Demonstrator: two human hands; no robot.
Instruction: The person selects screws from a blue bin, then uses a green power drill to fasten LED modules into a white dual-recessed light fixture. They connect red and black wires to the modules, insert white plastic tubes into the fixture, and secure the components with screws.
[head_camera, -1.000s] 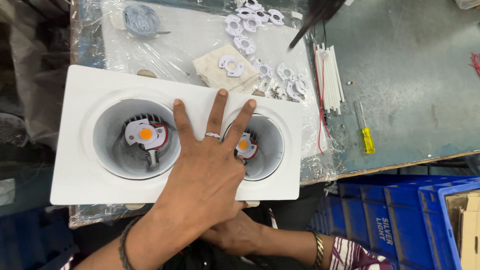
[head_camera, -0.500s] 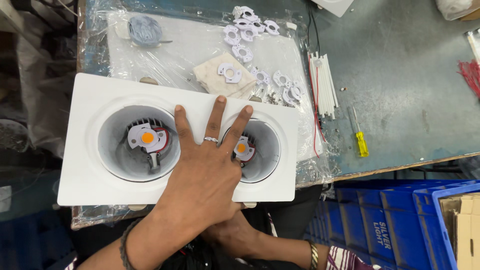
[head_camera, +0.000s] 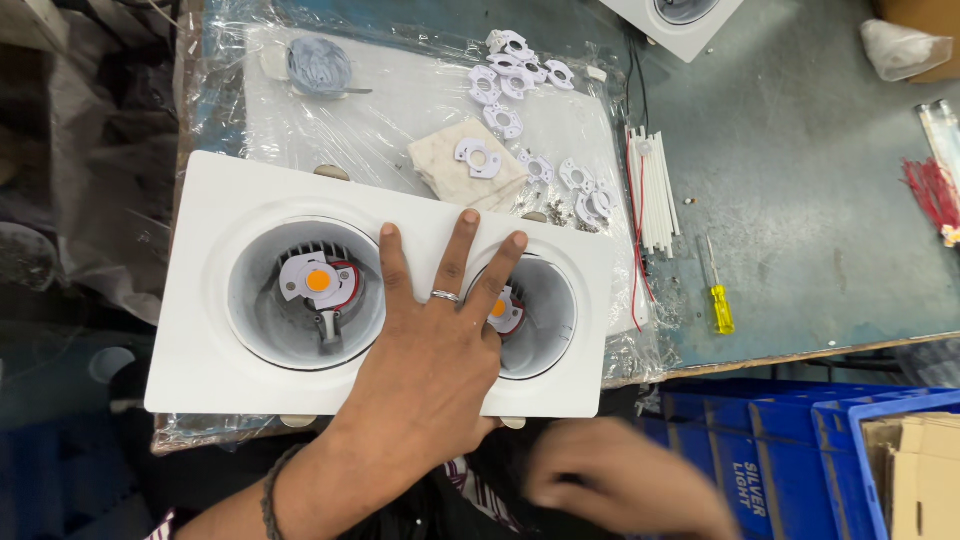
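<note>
- Left hand (head_camera: 430, 350) lies flat, fingers spread, on the white fixture (head_camera: 250, 200), clamped on nothing.
- Right hand (head_camera: 625, 485), blurred below the fixture's edge; grip unclear.
- Fixture looks stiff, smooth, probably light; best gripped by the rim.

Grey-green desk (head_camera: 800, 180), clear plastic sheet (head_camera: 400, 90), white twin downlight housing (head_camera: 240, 200), yellow screwdriver (head_camera: 720, 305), white tubes (head_camera: 655, 190), red wires (head_camera: 930, 190)

Lighting is even and bright from overhead. My left hand (head_camera: 430, 370) is sharp and casts only a soft shadow. My right hand (head_camera: 625, 485) is smeared by motion blur below the bench's near edge. Glare streaks the plastic wrap (head_camera: 400, 110). The space beyond the bench's left edge is dim.
</note>
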